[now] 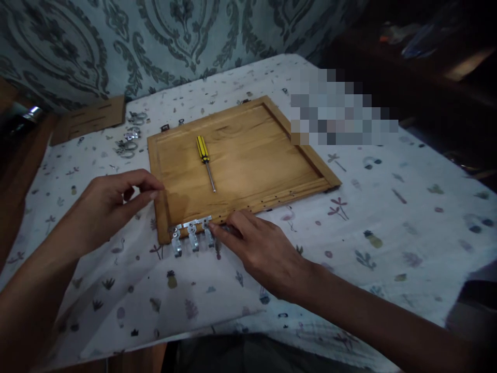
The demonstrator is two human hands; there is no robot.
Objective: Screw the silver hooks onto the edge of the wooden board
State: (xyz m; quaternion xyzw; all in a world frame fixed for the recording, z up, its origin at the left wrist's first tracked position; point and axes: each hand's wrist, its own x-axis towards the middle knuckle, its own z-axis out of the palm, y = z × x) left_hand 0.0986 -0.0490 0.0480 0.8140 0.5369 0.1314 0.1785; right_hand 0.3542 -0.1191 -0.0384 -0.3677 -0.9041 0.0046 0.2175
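A framed wooden cabinet door lies flat on a cloth-covered table. Along its near edge sit silver hinges in a row, their arms hanging over the edge. My right hand is at the right end of this row, its thumb by the last fully visible hinge. Grey metal, apparently another hinge, shows between its closed fingers, mostly hidden. Over the door's left edge, my left hand has thumb and forefinger pinched together; anything between them is too small to make out. A yellow-and-black screwdriver rests on the door panel.
Several loose hinges lie on the printed cloth left of the door. Behind them is a piece of brown cardboard. Small dark holes dot the door's near edge. A patterned surface rises behind the table. One patch at right is pixelated.
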